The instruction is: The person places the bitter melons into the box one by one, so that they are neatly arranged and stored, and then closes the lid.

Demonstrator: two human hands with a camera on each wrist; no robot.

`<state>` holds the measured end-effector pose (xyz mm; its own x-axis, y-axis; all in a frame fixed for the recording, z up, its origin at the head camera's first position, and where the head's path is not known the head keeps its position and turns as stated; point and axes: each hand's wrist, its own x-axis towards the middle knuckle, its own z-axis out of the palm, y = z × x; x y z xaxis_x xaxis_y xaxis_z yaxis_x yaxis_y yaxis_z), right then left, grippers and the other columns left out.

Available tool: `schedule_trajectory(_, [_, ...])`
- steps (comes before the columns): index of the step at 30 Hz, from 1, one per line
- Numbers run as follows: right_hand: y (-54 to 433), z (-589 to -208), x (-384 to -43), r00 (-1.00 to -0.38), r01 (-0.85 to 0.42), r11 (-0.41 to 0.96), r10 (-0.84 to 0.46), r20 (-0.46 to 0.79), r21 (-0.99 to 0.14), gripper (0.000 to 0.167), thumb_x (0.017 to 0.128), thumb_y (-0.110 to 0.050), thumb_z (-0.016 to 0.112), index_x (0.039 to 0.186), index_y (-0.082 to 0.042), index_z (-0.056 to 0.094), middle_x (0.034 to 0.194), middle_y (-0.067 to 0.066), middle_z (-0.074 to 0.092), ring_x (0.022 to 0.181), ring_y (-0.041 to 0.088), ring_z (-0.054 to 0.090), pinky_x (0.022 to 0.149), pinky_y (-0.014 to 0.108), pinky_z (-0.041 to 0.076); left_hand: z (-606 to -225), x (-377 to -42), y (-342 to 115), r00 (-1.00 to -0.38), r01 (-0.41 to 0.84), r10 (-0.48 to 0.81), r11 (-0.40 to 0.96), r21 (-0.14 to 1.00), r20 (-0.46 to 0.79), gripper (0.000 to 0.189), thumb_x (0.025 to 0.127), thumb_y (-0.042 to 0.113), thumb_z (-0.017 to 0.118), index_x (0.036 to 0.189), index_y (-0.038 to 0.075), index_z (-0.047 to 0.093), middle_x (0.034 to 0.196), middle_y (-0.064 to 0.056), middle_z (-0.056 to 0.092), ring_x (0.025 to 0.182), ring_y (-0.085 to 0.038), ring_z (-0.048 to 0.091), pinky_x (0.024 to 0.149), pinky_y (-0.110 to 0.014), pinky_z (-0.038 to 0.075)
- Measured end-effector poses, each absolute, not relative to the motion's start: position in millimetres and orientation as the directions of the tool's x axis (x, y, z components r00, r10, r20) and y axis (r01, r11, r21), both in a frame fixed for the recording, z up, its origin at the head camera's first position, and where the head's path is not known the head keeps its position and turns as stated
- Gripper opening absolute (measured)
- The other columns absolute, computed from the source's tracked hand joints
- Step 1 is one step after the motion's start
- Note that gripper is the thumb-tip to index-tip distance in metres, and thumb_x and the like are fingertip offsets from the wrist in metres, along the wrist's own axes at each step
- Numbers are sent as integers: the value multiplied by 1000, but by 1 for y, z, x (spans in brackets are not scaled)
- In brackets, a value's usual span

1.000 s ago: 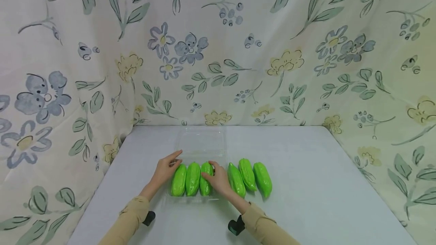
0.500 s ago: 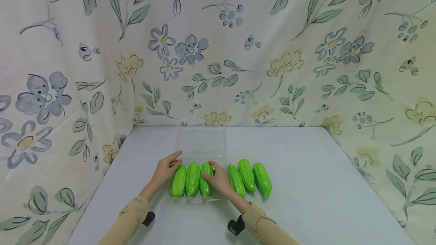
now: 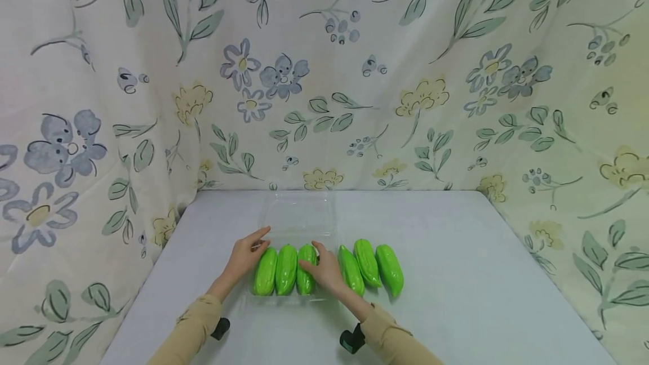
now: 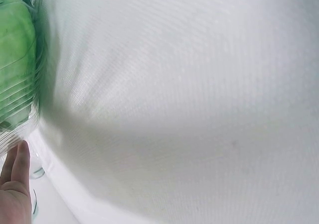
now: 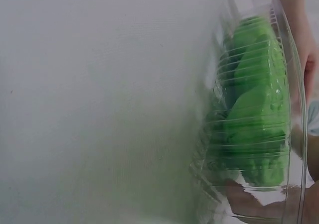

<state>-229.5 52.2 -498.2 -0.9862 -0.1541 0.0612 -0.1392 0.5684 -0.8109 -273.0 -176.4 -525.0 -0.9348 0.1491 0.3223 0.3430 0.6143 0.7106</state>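
Note:
A clear plastic box [image 3: 276, 300] stands on the table, its lid laid back. Three glossy green bitter melons [image 3: 286, 272] lie side by side in it. My left hand [image 3: 245, 255] holds the box's far left corner; in the left wrist view its straight fingers [image 4: 21, 167] touch the ridged outer wall. My right hand [image 3: 327, 272] grips the rightmost melon [image 3: 306, 280] inside the box, with the thumb over its near left side and the index finger at its far end. The right wrist view shows melons [image 5: 259, 109] through the ribbed wall; the palm side is partly hidden.
Three more bitter melons [image 3: 367, 263] lie on the white table [image 3: 456, 275] just right of the box, close beside my right hand. The transparent lid [image 3: 299, 210] reaches toward the table's far edge. Floral cloth [image 3: 324, 128] hangs behind and at both sides.
Both hands keep their places on the box and the melon. The head view has shifted very slightly, so everything sits a little lower in it; the melons have not moved.

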Motion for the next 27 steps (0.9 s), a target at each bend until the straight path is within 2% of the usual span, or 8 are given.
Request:
schedule_trajectory(3, [52, -497, -228, -987, -141, 576, -150, 66, -805, 63, 86, -24, 70, 135, 6, 44, 117, 31, 59, 100, 40, 59, 78, 49, 56, -525, -273, -177, -933, 348, 149, 606, 716, 327, 41, 92, 7, 61, 132, 3, 55, 133, -18, 57, 99, -29, 69, 86, -41, 58])
schedule_trajectory(6, [52, -496, -226, -987, -143, 590, -147, 69, -794, 64, 85, -25, 71, 136, 3, 45, 119, 31, 57, 103, 41, 58, 82, 53, 55, -526, -274, -177, -936, 341, 148, 607, 718, 320, 41, 92, 8, 61, 132, 3, 55, 132, -18, 57, 99, -29, 69, 86, -41, 58])
schedule_trajectory(11, [54, -494, -224, -985, -159, 623, -153, 81, -766, 65, 84, -26, 72, 136, 1, 46, 115, 29, 58, 90, 30, 57, 72, 42, 55, -527, -274, -177, -940, 331, 143, 610, 720, 310, 41, 92, 8, 61, 132, 4, 55, 133, -17, 56, 99, -29, 68, 87, -41, 58])
schedule_trajectory(14, [57, -491, -224, -981, -175, 607, -174, 86, -775, 66, 84, -26, 72, 137, 1, 45, 114, 29, 57, 89, 30, 57, 68, 38, 53, -527, -275, -177, -938, 336, 144, 609, 719, 316, 41, 92, 8, 61, 132, 4, 55, 133, -17, 56, 99, -30, 69, 86, -41, 58])
schedule_trajectory(19, [64, -486, -223, -969, -215, 558, -227, 101, -802, 65, 85, -26, 71, 138, 0, 43, 117, 30, 55, 101, 42, 57, 76, 47, 56, -527, -275, -177, -939, 334, 145, 607, 721, 314, 42, 92, 7, 61, 132, 4, 54, 133, -18, 56, 99, -30, 68, 86, -40, 58])
schedule_trajectory(23, [71, -482, -221, -960, -230, 525, -260, 103, -819, 64, 87, -26, 69, 139, -1, 42, 118, 30, 55, 103, 43, 58, 82, 50, 55, -526, -274, -177, -939, 335, 149, 604, 723, 311, 42, 92, 7, 61, 133, 4, 54, 134, -18, 55, 100, -30, 68, 85, -40, 58])
schedule_trajectory(27, [76, -476, -218, -956, -235, 485, -273, 109, -842, 61, 88, -26, 67, 140, -4, 44, 118, 27, 56, 104, 42, 58, 83, 50, 55, -526, -274, -177, -935, 346, 154, 595, 726, 319, 42, 92, 7, 61, 133, 4, 54, 134, -18, 55, 100, -30, 68, 84, -39, 59])
